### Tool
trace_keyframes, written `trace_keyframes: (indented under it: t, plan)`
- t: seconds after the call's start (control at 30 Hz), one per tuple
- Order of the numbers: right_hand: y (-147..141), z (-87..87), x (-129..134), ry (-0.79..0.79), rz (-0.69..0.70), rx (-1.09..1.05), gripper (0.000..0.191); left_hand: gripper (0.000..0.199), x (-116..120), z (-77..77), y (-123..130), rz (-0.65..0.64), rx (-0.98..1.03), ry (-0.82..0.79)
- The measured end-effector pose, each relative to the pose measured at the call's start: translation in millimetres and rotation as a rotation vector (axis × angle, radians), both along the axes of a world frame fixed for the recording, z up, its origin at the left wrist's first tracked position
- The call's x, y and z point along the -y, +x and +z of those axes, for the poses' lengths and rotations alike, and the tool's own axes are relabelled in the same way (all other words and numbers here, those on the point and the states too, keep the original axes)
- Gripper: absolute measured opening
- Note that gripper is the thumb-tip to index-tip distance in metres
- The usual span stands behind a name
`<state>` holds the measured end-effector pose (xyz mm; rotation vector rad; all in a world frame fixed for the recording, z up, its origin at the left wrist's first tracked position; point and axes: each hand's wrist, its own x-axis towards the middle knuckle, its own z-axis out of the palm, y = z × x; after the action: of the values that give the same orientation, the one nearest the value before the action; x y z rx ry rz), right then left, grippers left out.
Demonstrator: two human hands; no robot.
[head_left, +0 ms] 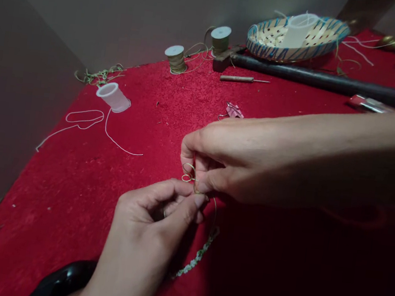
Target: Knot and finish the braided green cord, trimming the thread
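Near the middle of the view, my left hand [161, 215] pinches a thin greenish cord [188, 172] between thumb and fingertips. Just above and to the right, my right hand [218, 157] has its thumb and fingers closed on the same cord, close to the left fingertips. Small loops of the cord stand up between the two hands. One strand runs down to a beaded strip [193, 261] of pale and green beads, which lies on the red cloth [70, 200] and is partly hidden by my left hand.
Behind the hands are a white spool [114, 97], two cord spools [175, 59] [220, 40], an awl [236, 79], a hammer [298, 74], a pink clip [235, 110] and a woven basket [297, 38]. A black object [63, 280] lies at the lower left.
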<state>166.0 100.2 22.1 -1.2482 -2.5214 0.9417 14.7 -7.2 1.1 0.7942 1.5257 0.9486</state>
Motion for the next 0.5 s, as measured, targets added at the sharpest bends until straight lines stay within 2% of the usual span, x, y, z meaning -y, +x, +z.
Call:
trace_keyframes:
  t: [0.07,0.13,0.33,0.5]
  plan:
    - [-1,-1.6,6,-0.16,0.045,-0.04,0.014,0.017,-2,1.2,0,0.001,0.008,0.004]
    - [-1,-2.2,11,-0.241,0.001,-0.106,0.019,0.02,-3,3.3,0,-0.019,0.026,0.015]
    - [2,-6.4,19,-0.378,-0.058,-0.329,0.033,0.025,-1,7.0,-2,-0.007,0.019,-0.131]
    - [8,-10.7,29,-0.4,-0.172,-0.445,0.039,0.025,-1,8.0,-1,-0.026,-0.014,-0.099]
